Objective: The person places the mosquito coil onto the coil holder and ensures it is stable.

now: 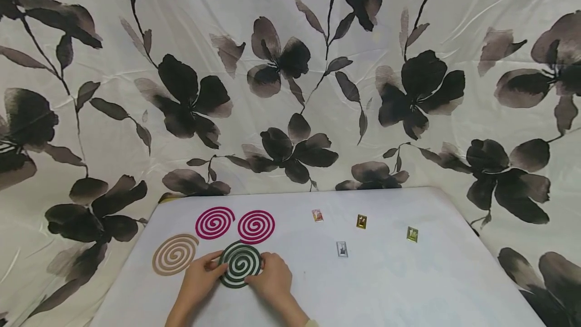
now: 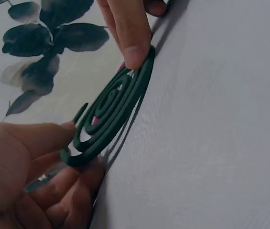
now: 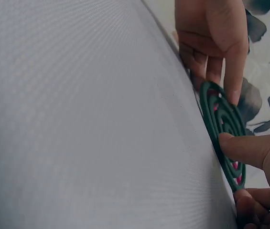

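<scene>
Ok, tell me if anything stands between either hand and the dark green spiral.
Nothing visible does. The left hand and right hand pinch the dark green spiral directly at opposite edges. The nearby tan spiral lies off to the left, outside both grips.

Dk green spiral coil (image 1: 242, 265), flat & round. It's tilted, pinched at 2 opp. edges btwn L hand (image 1: 199, 276) & R hand (image 1: 274, 276).
</scene>
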`<action>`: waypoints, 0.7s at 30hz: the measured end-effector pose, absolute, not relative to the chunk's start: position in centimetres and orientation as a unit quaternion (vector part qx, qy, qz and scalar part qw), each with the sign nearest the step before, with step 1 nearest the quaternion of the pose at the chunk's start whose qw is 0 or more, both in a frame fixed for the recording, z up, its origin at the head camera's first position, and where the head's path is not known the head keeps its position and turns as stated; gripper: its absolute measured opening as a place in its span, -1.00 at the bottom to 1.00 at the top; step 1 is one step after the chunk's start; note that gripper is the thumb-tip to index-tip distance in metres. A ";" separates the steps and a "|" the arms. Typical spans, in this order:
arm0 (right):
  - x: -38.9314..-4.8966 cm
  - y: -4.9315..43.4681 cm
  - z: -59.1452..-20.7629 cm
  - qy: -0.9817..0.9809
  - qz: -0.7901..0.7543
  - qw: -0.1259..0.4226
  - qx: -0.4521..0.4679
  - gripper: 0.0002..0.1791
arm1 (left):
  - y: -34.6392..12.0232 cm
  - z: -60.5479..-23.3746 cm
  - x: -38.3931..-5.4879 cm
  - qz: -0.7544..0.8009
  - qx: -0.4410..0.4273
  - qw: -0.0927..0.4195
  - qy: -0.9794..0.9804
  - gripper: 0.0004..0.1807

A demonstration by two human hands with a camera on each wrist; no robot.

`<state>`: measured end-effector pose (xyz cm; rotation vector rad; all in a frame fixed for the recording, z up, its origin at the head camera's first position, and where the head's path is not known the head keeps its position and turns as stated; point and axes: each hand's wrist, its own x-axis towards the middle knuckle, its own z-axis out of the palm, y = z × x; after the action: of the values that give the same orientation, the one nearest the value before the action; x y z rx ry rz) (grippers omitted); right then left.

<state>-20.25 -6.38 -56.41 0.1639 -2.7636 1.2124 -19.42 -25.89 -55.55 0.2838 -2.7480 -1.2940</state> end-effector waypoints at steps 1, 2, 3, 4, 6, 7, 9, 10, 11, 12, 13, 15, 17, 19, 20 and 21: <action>-20.3 -6.3 -56.5 -0.913 0.401 0.062 0.051 -0.38 | -25.7 -55.6 -19.5 -0.450 0.097 0.046 -0.886 -0.53; -20.3 -6.3 -56.6 -0.912 0.403 0.064 0.047 -0.37 | -25.6 -55.7 -19.5 -0.475 0.104 0.047 -0.873 -0.54; -20.3 -6.3 -56.7 -0.909 0.408 0.066 0.042 -0.36 | -25.5 -55.8 -19.5 -0.496 0.112 0.047 -0.860 -0.55; -20.4 -6.2 -56.7 -0.906 0.417 0.067 0.038 -0.36 | -25.4 -55.8 -19.5 -0.514 0.118 0.048 -0.848 -0.55; -20.4 -6.1 -56.8 -0.896 0.438 0.065 0.027 -0.37 | -25.2 -55.9 -19.5 -0.549 0.131 0.047 -0.824 -0.54; -20.5 -6.2 -56.8 -0.890 0.451 0.060 0.021 -0.38 | -25.2 -56.0 -19.4 -0.564 0.135 0.047 -0.813 -0.53; -20.6 -6.2 -56.8 -0.877 0.478 0.049 0.012 -0.39 | -25.1 -56.1 -19.3 -0.593 0.151 0.040 -0.790 -0.51; -20.6 -6.2 -56.8 -0.869 0.493 0.043 0.008 -0.40 | -25.1 -56.0 -19.3 -0.607 0.156 0.036 -0.778 -0.50; -20.7 -6.2 -56.7 -0.861 0.507 0.037 0.005 -0.40 | -25.0 -56.0 -19.3 -0.618 0.161 0.030 -0.769 -0.49; -20.7 -6.1 -56.7 -0.852 0.522 0.035 0.004 -0.40 | -24.9 -56.0 -19.3 -0.627 0.163 0.024 -0.761 -0.49; -20.8 -6.0 -56.6 -0.843 0.538 0.032 0.004 -0.41 | -24.8 -56.1 -19.3 -0.633 0.164 0.019 -0.756 -0.49; -20.9 -5.7 -56.4 -0.821 0.570 0.031 0.011 -0.45 | -24.7 -56.1 -19.4 -0.640 0.165 0.012 -0.751 -0.48; -21.0 -5.5 -56.4 -0.802 0.596 0.029 0.016 -0.48 | -24.5 -56.1 -19.4 -0.646 0.161 0.011 -0.746 -0.47; -21.1 -5.2 -56.3 -0.788 0.615 0.023 0.017 -0.52 | -24.3 -56.1 -19.5 -0.650 0.160 0.011 -0.742 -0.47; -21.1 -5.1 -56.3 -0.783 0.622 0.019 0.017 -0.53 | -24.2 -56.1 -19.5 -0.652 0.159 0.010 -0.741 -0.47; -21.1 -5.1 -56.3 -0.774 0.633 0.010 0.013 -0.54 | -24.2 -56.0 -19.5 -0.654 0.158 0.009 -0.740 -0.47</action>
<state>-21.10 -5.06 -56.31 0.0409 -2.4157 1.9758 -19.52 -24.17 -56.04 0.4928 -2.3105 -2.0423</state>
